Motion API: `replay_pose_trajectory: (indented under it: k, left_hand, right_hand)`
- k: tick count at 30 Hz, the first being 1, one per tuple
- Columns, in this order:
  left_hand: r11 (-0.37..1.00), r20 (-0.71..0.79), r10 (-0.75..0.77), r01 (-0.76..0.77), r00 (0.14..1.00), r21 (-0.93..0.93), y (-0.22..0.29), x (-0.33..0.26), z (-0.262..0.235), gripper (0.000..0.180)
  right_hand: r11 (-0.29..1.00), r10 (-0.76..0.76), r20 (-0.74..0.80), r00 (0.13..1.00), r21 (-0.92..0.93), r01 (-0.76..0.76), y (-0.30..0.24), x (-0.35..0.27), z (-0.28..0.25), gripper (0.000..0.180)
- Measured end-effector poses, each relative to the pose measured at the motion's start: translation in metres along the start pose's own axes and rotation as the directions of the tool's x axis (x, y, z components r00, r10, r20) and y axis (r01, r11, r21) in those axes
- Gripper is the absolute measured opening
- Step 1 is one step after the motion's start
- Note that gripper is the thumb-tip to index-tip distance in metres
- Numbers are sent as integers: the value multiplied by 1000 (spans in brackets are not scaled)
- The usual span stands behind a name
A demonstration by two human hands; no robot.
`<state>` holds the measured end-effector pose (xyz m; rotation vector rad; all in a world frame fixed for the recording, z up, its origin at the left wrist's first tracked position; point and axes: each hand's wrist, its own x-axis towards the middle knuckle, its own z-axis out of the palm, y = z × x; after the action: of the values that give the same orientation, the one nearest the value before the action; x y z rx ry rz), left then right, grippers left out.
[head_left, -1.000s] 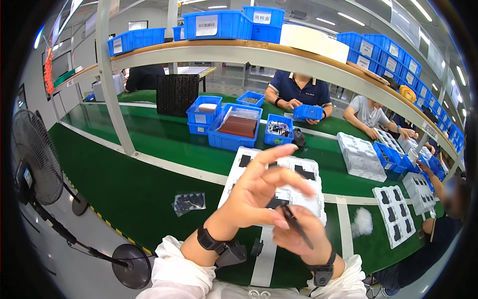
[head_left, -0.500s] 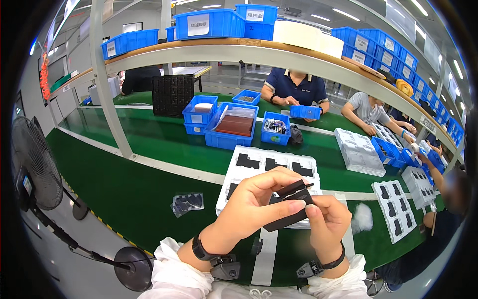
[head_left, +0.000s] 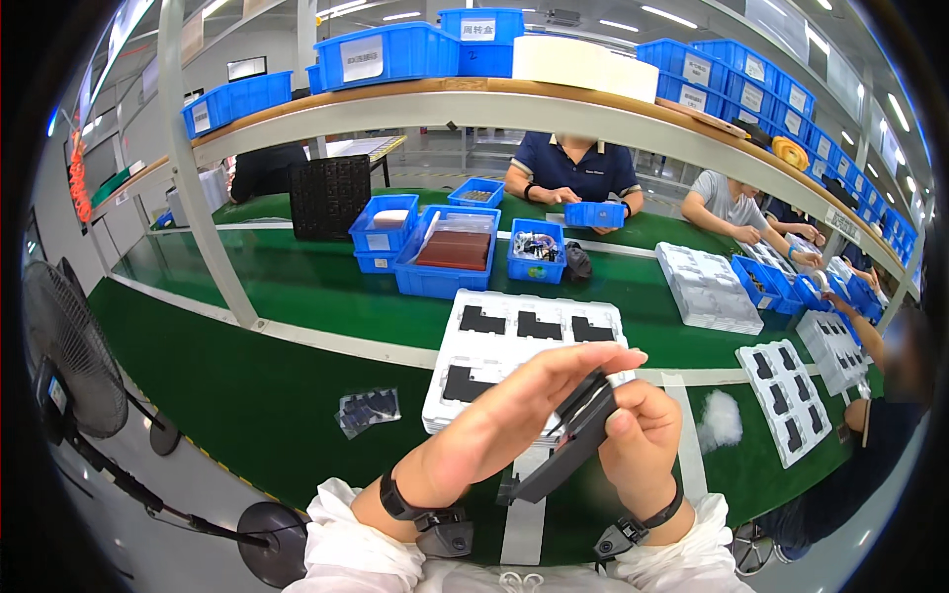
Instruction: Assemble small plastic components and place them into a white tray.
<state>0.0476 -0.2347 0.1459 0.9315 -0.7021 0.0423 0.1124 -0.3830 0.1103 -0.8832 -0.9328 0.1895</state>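
Both my hands hold a flat black rectangular part tilted on edge above the green bench. My left hand lies along its upper side with fingers stretched out to the right. My right hand grips its right end, fingers curled. Just behind my hands lies a white tray with several black parts set in its pockets. I wear white sleeves and dark wrist straps on both arms.
A small clear bag of dark parts lies left of the tray. Blue bins stand behind. More white trays and a white wad lie right. Other people work across the bench. A fan stands at left.
The black part has turned from roughly flat in front of me to standing tilted on edge. My left fingers have straightened along it, and both hands have shifted slightly right.
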Motion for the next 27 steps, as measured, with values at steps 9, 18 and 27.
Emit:
replay_pose_trajectory:
  k: [9,18,27]
  left_hand:
    - [536,10,123,-75,992,841,10,-7,10,52]
    - [278,92,-10,-86,996,957,14,-3,16,57]
    - [247,120,-47,-105,992,963,10,-4,15,59]
  right_hand:
    - [791,-238,8,971,-579,198,-14,12,-7,24]
    - [319,-431,298,852,-833,453,-38,20,-4,17]
    - [270,-458,269,847,-866,421,-37,18,-2,13]
